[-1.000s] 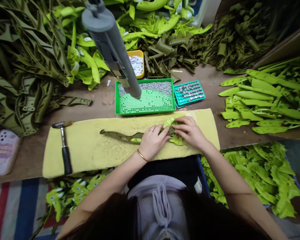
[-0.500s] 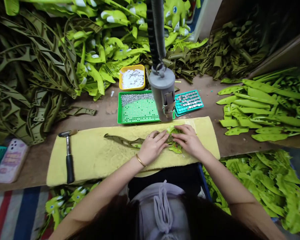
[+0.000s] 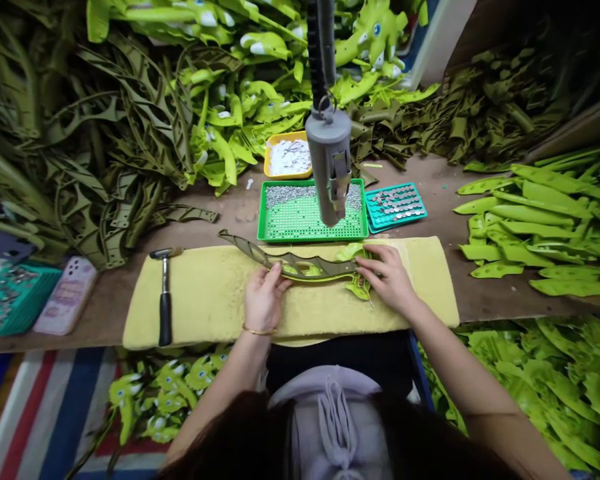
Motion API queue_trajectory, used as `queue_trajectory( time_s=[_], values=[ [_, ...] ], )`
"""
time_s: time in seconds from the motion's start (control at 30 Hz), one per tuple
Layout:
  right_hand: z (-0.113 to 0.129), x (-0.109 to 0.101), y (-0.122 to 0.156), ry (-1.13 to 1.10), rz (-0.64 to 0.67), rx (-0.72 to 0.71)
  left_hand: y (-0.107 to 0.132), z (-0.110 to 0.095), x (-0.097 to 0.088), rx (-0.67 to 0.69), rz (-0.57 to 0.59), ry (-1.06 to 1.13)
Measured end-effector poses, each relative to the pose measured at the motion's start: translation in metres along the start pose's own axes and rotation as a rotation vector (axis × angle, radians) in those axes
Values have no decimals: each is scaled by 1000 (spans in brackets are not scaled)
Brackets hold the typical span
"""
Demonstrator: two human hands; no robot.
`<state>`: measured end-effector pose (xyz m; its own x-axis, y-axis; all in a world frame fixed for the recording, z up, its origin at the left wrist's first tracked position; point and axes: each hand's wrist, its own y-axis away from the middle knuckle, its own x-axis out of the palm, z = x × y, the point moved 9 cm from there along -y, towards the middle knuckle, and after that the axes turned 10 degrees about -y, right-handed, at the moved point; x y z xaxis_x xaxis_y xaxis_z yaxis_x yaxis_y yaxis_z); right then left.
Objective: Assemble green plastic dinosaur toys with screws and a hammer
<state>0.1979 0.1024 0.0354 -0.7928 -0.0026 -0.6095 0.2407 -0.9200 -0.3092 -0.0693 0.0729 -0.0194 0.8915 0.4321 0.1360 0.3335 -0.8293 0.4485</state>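
Left hand (image 3: 264, 297) has moved off right hand (image 3: 387, 277), now at the near edge of the olive strip (image 3: 300, 269), fingers curled; pinch or touch, can't tell. Right hand lies spread over the strip's right end and lime piece (image 3: 357, 291). Strip sits center frame on yellow mat (image 3: 205, 307), left tip now swung toward the mat's far edge. Phone case (image 3: 65, 295), left: no readable text.

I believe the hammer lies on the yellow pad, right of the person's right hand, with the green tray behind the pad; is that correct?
No: the head view shows the hammer on the yellow pad left, not right, of the left hand, green tray behind the pad.
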Motion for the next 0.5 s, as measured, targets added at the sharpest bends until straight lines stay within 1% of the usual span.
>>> queue_trajectory(
  time_s=[0.07, 0.1, 0.13, 0.17, 0.2, 0.23, 0.27, 0.3, 0.33, 0.37, 0.4, 0.43, 0.47, 0.5],
  values=[
    [3, -1, 0, 21, -7, -17, -5, -4, 0, -5, 15, 9],
    [5, 0, 0, 35, -11, -28, -8, -6, -3, -8, 31, -22],
    [7, 0, 0, 51, -14, -42, -11, -7, -8, -2, 38, -78],
    [10, 1, 1, 69, -16, -57, -13, -11, -17, 29, 14, -161],
    [12, 2, 1, 87, -14, -69, -14, -19, -28, 98, -50, -271],
    [14, 4, 1, 105, -9, -81, -11, -32, -38, 210, -143, -403],
    [15, 5, 1, 121, -1, -90, -5, -46, -41, 356, -228, -544],
    [15, 7, 1, 137, 8, -94, 6, -60, -33, 521, -260, -678],
    [15, 8, 0, 150, 17, -96, 17, -67, -15, 676, -217, -801],
    [15, 9, -1, 159, 26, -96, 29, -66, 13, 801, -73, -896],
    [14, 10, -2, 164, 35, -95, 41, -59, 45, 894, 138, -953],
    [14, 10, -3, 165, 44, -92, 53, -49, 72, 950, 308, -982],
    [15, 9, -3, 164, 53, -88, 63, -42, 93, 988, 408, -989],
    [18, 7, -4, 160, 57, -88, 69, -36, 109, 1003, 478, -980]
  ],
)
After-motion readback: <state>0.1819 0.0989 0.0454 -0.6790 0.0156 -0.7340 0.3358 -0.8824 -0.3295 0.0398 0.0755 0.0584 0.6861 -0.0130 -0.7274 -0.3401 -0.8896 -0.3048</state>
